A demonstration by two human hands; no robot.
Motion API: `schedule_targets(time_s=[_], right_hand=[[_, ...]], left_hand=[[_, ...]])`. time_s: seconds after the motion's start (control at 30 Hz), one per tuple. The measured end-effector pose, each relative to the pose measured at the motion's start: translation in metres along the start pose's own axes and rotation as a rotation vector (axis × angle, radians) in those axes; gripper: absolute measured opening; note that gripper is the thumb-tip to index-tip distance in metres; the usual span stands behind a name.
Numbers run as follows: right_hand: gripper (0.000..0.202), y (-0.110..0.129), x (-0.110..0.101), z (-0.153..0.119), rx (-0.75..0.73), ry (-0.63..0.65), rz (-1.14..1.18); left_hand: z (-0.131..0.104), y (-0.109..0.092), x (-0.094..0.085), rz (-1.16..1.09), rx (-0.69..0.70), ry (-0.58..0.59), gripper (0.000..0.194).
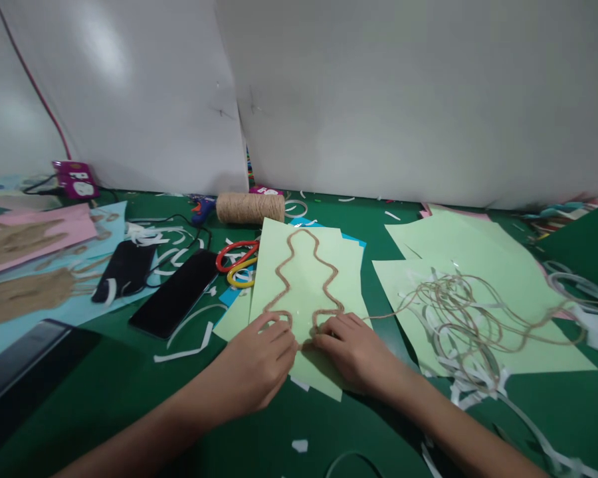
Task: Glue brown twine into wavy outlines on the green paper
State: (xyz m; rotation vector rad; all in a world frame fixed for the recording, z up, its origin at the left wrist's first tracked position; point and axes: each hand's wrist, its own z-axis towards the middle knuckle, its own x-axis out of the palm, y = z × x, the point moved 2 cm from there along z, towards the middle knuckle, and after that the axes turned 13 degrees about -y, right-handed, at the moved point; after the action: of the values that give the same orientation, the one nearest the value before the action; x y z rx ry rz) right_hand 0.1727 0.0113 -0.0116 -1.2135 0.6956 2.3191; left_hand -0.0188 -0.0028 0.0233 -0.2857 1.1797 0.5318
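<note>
Brown twine (332, 271) forms a tree-like outline on a pale green sheet (303, 265) in the middle of the table. At the outline's lower left, my left hand (272, 355) is closed, its fingertips pressed together on the twine at the sheet's lower part. My right hand (351, 345) has its fingers curled on the twine at the lower right, a short gap from my left hand. From beside my right hand the twine runs right to a loose tangle (458, 305) on more green sheets (538, 345).
Behind the sheet lie a twine roll (250, 208), a blue glue gun (202, 209) and red-and-yellow handled scissors (236, 259). Phones (177, 292) and pink and blue sheets (74, 226) are at the left. White paper strips (478, 388) are scattered about. A white wall (403, 99) stands behind.
</note>
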Motion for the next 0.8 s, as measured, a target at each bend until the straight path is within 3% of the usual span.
schedule_targets(time_s=[0.2, 0.37, 0.5, 0.6, 0.8], right_hand=[[0.016, 0.007, -0.008, 0.004, -0.041, 0.06, -0.087], [0.018, 0.012, -0.014, 0.006, -0.018, 0.109, -0.096], [0.019, 0.005, -0.012, 0.004, 0.01, 0.09, -0.046], [0.025, -0.004, -0.01, 0.003, 0.028, 0.077, 0.069], [0.028, -0.013, -0.017, 0.008, 0.102, 0.115, 0.206]], left_hand=[[0.001, -0.003, -0.01, -0.055, -0.079, -0.004, 0.02], [0.003, 0.013, -0.006, -0.221, -0.196, 0.035, 0.015], [0.002, 0.022, -0.002, -0.173, -0.248, -0.067, 0.026], [0.004, 0.013, 0.0, -0.146, -0.186, -0.134, 0.023], [0.007, -0.009, 0.011, -0.197, -0.105, -0.034, 0.02]])
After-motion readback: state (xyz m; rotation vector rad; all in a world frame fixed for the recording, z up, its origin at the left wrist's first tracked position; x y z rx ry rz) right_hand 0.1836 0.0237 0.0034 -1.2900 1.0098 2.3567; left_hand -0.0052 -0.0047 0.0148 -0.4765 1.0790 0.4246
